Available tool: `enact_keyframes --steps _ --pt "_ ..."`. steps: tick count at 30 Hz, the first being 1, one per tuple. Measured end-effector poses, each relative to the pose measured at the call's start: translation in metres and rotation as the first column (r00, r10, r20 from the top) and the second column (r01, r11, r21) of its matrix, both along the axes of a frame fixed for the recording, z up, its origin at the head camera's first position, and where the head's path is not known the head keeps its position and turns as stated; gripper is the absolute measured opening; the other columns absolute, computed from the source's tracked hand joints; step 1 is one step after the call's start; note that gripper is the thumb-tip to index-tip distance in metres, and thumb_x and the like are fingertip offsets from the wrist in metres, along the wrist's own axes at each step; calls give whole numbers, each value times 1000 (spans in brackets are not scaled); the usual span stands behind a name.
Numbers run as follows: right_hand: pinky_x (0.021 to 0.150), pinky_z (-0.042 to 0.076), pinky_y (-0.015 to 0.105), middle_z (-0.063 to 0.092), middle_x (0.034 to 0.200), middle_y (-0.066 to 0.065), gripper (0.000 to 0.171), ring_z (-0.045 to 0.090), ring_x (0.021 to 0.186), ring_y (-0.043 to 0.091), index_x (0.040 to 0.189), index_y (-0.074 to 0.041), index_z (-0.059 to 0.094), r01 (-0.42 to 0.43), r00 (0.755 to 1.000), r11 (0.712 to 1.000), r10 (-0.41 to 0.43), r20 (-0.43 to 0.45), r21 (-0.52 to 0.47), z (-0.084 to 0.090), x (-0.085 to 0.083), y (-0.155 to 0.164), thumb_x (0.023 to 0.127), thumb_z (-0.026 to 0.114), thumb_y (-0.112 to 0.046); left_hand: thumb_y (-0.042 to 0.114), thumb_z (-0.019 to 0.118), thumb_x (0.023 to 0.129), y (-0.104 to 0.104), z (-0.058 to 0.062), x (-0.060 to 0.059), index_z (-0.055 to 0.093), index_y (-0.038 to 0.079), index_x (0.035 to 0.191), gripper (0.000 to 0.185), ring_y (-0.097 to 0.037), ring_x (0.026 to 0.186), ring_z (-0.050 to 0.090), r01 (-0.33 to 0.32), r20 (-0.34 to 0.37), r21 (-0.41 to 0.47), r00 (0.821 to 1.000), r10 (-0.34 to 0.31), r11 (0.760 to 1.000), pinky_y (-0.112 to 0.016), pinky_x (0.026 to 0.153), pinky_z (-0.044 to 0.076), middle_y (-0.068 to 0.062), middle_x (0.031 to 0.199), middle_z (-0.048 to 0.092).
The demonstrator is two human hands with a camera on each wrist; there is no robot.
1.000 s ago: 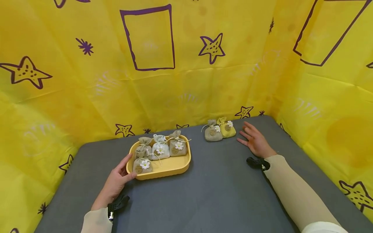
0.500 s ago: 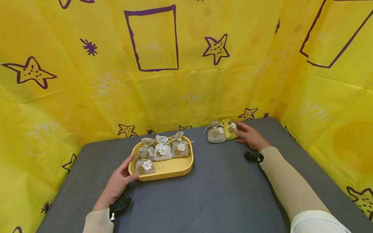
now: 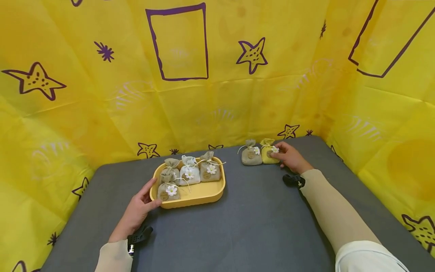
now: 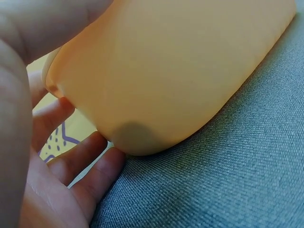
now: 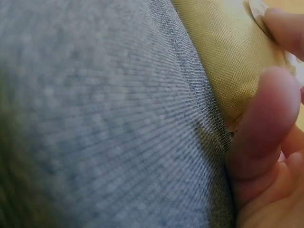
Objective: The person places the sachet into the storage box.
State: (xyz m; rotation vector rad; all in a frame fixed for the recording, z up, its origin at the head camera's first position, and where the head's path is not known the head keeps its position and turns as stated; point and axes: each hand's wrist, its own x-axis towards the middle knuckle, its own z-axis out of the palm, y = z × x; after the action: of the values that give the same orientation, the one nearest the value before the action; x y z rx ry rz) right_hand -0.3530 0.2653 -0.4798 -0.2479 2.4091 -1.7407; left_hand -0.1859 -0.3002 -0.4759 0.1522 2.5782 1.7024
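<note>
At the left, a yellow oval tray point(image 3: 201, 190) bears several small drawstring sachets: a white one point(image 3: 190, 174) and brown ones point(image 3: 209, 172), each with a daisy. My left hand point(image 3: 136, 212) grips the tray's left end, thumb on the near side. In the left wrist view, its fingertips press against the tray's wall point(image 4: 166, 61). Toward the back right, a yellow sachet point(image 3: 267, 155) lies beside a grey-brown sachet point(image 3: 251, 156). My right hand point(image 3: 293, 158) pinches the yellow sachet at its right side, thumb across its front. Close up, its cloth point(image 5: 223, 57) shows next to the thumb.
A dark grey cloth-covered table point(image 3: 244, 223) lies under everything. Yellow printed curtains point(image 3: 176, 109) stand along its back and sides, close behind the two loose sachets. Both wrists carry black camera mounts point(image 3: 140, 236).
My right hand has moved left to the yellow sachet and taken hold of it; the sachet's top now leans slightly right, apart from its neighbour. My left hand keeps its grip on the tray.
</note>
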Motion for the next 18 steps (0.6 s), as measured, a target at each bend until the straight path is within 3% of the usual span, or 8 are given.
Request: enact_keyframes --steps 5,9,13,18 --pt "54 53 35 54 112 17 35 52 80 31 115 -1 50 4 1000 1000 -4 -8 -11 11 7 -3 95 72 -18 24 72 94 -1 -2 -2 23 15 160 83 -36 143 27 1 -1 20 1000 -1 1000 -14 95 37 -14 163 18" --pt "60 57 36 51 121 20 42 56 81 26 126 -3 47 20 1000 999 -21 -5 -46 3 2 -3 94 72 -16 26 72 94 -2 -2 -3 22 16 160 83 -37 143 27 2 0 12 1000 -2 1000 -16 96 37 -14 163 18" --pt "69 59 41 41 141 23 54 58 97 30 143 -10 45 21 1000 997 -21 0 -69 -1 -1 -3 95 71 -15 26 72 94 -3 -1 -3 22 17 160 83 -38 143 28 3 -7 2 1000 -3 1000 -16 97 37 -15 163 18" --pt "71 59 41 49 134 25 56 59 102 31 146 -8 49 26 1000 999 -25 10 -44 0 1 -5 95 70 -16 29 73 94 -2 0 -2 22 17 160 84 -38 142 29 3 1 -6 1000 -3 1000 -17 97 37 -15 163 19"
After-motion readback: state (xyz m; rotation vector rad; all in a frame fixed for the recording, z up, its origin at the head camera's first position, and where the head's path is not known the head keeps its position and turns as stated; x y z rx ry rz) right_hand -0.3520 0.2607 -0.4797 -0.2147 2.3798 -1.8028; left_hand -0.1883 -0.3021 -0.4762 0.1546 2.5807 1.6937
